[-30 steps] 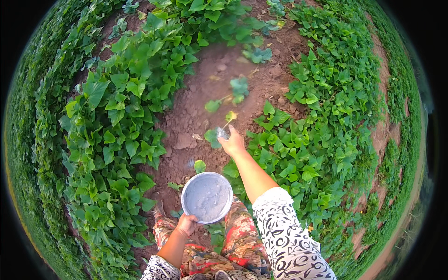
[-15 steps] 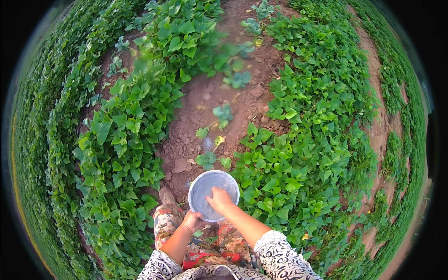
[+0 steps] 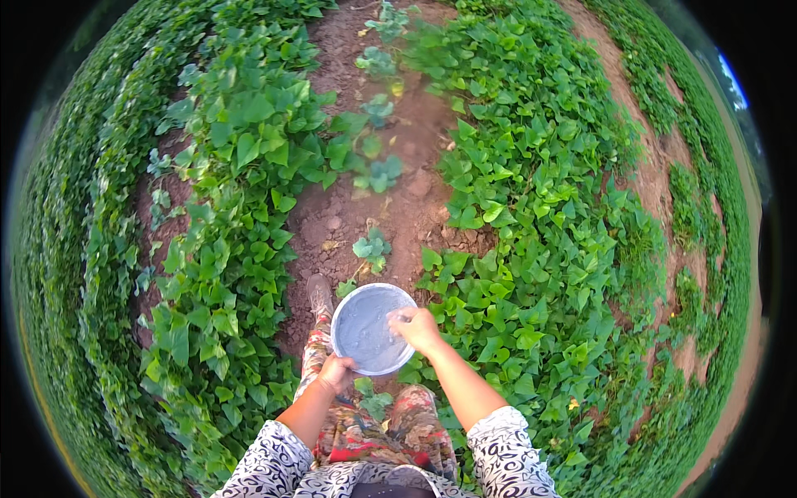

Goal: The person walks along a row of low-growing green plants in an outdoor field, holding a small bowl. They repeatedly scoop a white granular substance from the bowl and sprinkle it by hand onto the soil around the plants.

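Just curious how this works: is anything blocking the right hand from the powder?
Nothing visible: the right hand is over the open bowl, where the powder lies uncovered; the left hand holds its near side.

"What lies around your grip?"
"My left hand [image 3: 337, 371] holds the near-left rim of a tub [image 3: 334, 332]; powder [image 3: 364, 322] lies inside, with my right hand [image 3: 413, 329] over the right side."
"And ahead?"
"Beyond the tub, a seedling [image 3: 373, 249] stands in a strip of soil [image 3: 311, 222], other plants [image 3: 383, 174] in line farther on. My shoe [image 3: 320, 292] rests ahead of my left hand."
"Either side?"
"Vines [image 3: 224, 274] left of my grip, a second bank of vines [image 3: 531, 274] right."
"Behind?"
"A sprig [image 3: 374, 402] between my trouser legs [image 3: 423, 419]."
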Action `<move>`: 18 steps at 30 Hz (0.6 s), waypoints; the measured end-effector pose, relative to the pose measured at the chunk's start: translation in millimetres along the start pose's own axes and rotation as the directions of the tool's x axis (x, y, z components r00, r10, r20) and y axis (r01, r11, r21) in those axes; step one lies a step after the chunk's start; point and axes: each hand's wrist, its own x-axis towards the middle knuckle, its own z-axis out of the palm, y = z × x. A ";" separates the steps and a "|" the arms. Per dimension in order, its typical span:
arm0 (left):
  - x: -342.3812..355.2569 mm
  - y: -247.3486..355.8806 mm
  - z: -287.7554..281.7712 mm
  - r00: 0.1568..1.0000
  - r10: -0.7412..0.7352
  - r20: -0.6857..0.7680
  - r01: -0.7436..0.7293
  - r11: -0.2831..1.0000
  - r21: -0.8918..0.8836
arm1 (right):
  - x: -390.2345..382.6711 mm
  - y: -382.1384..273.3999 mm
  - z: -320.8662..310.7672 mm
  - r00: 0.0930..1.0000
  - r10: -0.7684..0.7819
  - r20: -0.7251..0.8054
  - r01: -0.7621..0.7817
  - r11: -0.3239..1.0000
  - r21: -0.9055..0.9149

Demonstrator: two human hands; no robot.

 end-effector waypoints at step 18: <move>8.3 202.0 -21.8 0.986 -0.164 -0.040 0.168 0.981 0.099 | 95.7 -127.3 108.2 0.966 0.219 -0.140 -0.256 0.705 -0.662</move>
